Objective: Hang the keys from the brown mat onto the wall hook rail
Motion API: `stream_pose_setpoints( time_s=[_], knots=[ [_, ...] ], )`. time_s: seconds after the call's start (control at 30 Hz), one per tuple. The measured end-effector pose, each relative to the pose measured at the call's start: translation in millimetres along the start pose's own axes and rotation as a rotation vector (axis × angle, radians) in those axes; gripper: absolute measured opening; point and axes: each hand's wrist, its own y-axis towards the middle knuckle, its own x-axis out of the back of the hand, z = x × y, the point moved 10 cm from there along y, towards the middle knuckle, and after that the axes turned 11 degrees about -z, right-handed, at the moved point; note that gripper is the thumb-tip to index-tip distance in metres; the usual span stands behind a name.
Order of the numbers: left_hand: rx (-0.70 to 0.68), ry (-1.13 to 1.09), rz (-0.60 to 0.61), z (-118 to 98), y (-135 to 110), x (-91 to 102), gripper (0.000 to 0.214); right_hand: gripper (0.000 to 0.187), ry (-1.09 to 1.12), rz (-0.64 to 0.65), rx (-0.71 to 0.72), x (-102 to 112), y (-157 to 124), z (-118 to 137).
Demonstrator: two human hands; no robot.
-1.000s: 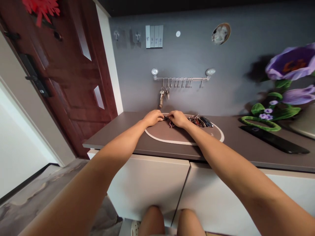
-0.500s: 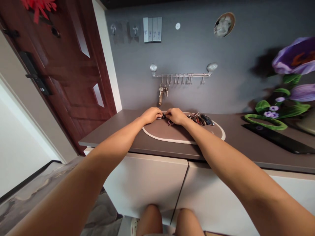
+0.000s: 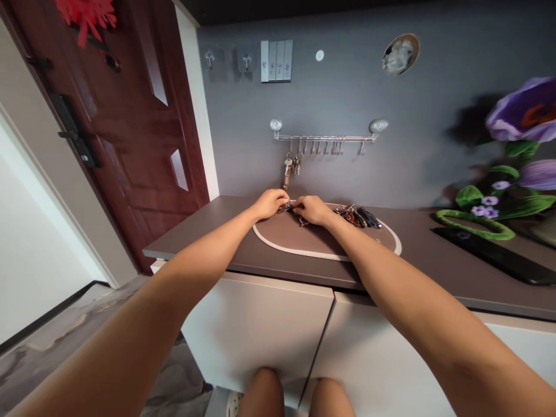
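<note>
Dark taupe laminate on this countertop (image 3: pixel 197 240), running across the shot above a pair of white cabinet doors (image 3: pixel 256 330), with a red-brown wooden door (image 3: pixel 125 127) and its black handle plate (image 3: pixel 76 130) off to the left. Along the far side, a grey wall (image 3: pixel 234 145) carries a steel hook rail (image 3: pixel 324 138) with a bunch of keys (image 3: pixel 289 171) hanging from it, and a big purple flower picture (image 3: pixel 525 119) blooms out on the right. On the counter lies an oval brown mat with a cream border (image 3: pixel 299 250), a heap of keys and fobs (image 3: pixel 358 217) piled at its far right edge, and further right a flat black slab (image 3: pixel 490 260).

Now the hands: the left hand (image 3: pixel 270 204) and right hand (image 3: pixel 311 209) meet over the far edge of the mat, fingers curled and pressed together. Between them sits a small dark metal piece (image 3: pixel 285 206), pinched by the fingertips, it looks like, though the fingers hide the exact grip. A small reddish loop (image 3: pixel 304 222) shows just under the right hand, with the heap just beside it.
</note>
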Motion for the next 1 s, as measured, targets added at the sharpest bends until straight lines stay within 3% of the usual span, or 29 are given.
stream_pose_setpoints(
  time_s=[0.17, 0.37, 0.73, 1.0],
  knots=[
    [0.361, -0.439, -0.063, 27, -4, -2.7, 0.007, 0.020, 0.016, -0.008, 0.002, 1, 0, 1],
    [0.538, -0.658, -0.045, 35, -10, -8.2, 0.006, 0.020, 0.097, -0.084, -0.030, 11, 0, 4],
    [0.577, -0.857, -0.002, 29, -11, -8.0, 0.008, 0.018, 0.363, -0.271, -0.168, 26, -3, -4],
    [0.518, -0.917, 0.067, 23, -10, -13.3, 0.010, 0.023, 0.571, -0.325, -0.150, 35, -4, 2]
  ],
)
